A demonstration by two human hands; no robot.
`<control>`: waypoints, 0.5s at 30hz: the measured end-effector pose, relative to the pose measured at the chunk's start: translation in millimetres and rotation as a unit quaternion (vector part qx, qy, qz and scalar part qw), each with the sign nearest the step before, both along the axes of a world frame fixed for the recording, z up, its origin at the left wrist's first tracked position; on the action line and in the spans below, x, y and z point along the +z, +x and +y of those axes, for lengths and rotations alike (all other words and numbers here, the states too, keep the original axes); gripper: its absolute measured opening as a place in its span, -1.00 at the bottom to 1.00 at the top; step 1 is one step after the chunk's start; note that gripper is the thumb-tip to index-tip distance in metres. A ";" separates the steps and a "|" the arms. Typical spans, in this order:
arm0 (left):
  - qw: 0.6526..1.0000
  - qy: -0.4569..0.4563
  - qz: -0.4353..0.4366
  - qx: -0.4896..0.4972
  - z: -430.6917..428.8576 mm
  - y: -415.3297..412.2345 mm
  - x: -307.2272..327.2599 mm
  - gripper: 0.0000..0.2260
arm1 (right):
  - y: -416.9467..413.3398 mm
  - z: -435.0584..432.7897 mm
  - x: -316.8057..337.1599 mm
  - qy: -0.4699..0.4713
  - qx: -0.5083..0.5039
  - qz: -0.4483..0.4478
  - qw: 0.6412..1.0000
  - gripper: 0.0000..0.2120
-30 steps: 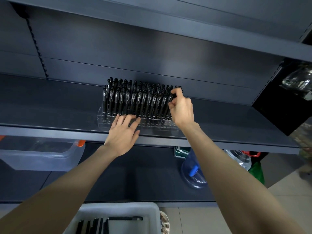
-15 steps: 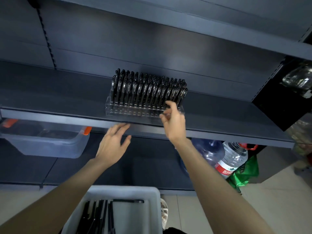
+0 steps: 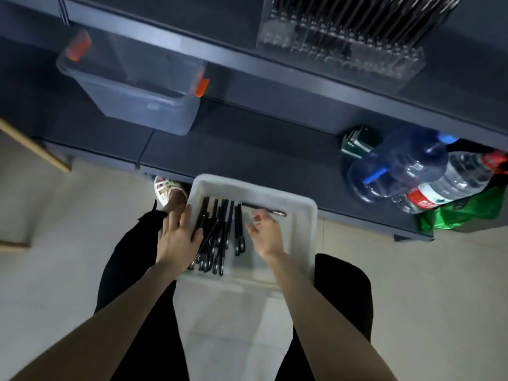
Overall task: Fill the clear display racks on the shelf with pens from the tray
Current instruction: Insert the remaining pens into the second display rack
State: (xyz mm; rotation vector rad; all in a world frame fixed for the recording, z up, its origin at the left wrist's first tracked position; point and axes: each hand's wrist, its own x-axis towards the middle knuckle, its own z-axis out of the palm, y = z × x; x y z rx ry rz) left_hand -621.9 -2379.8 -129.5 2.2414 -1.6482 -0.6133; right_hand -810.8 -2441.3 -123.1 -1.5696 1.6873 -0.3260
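Note:
A white tray (image 3: 308, 215) rests on my lap and holds several black pens (image 3: 220, 237) lying side by side. One more pen (image 3: 277, 213) lies crosswise at the tray's far end. My left hand (image 3: 178, 237) is spread over the tray's left side, its thumb against the pile. My right hand (image 3: 265, 232) is inside the tray with loosely curled fingers just below the crosswise pen, holding nothing I can see. The clear display rack (image 3: 384, 61), packed with upright black pens, stands on the dark shelf at the top right, blurred.
A clear storage bin (image 3: 137, 86) with orange clips sits under the shelf at the left. On the lower shelf at the right stand a blue water jug (image 3: 398, 166), a red-labelled bottle (image 3: 450, 182) and a green bag (image 3: 467, 213). Pale tiled floor lies below.
Both hands left the rack on the shelf and came down into the tray. The view swung from the shelf down to my lap.

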 end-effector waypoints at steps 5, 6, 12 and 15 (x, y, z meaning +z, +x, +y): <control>1.000 0.000 0.003 -0.030 12.4 -0.7 -32.8 -0.30 | 14.3 21.5 -41.9 0.090 0.011 0.050 0.995 -0.73; 1.000 -0.003 0.004 -0.030 12.7 -2.9 -35.7 -0.29 | 17.0 22.0 -48.2 0.101 0.010 0.056 0.993 -0.71; 0.999 -0.038 -0.025 -0.017 13.1 -5.6 -43.0 -0.39 | 28.3 17.4 -73.0 0.131 -0.035 0.090 0.987 -0.65; 0.999 -0.032 -0.041 -0.013 12.5 -4.9 -47.4 -0.39 | 35.3 15.5 -82.2 0.148 -0.074 0.090 0.982 -0.65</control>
